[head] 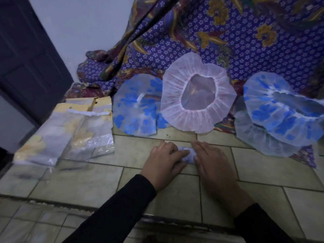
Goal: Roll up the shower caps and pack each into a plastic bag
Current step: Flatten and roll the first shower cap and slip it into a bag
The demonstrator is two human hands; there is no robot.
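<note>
Both hands lie on pale, greenish tiles (87,181) with dark grout lines. The tiles end in a worn edge (52,202) nearer the person than the wrists, and more tiles sit lower down past it.

The rolled cap (187,154), a small blue-and-white bundle, lies on the tiles between the hands. The right hand (212,162) is relaxed, its straight fingers pressing flat on the roll's right end. The left hand (164,160) covers the left end, fingers laid over the top and thumb at the near side. I cannot tell whether it grasps the roll or only presses it. Both sleeves (122,207) are black.

Just beyond the fingertips, a pink cap (175,109) stands open side forward. It overlaps a blue cap (136,106) that is beyond the left hand. Beyond and outward of the right hand, blue caps (280,111) lie stacked. Well to the outer side of the left hand, clear bags (57,135) lie overlapping, with yellow and white showing inside.

Behind the caps a purple cloth (210,41) with small flowers and gold leaves hangs in folds and spreads under them. Farther out past the bags stands a dark panelled door (26,58), beside a plain pale wall (87,23). The light is dim and bluish.
</note>
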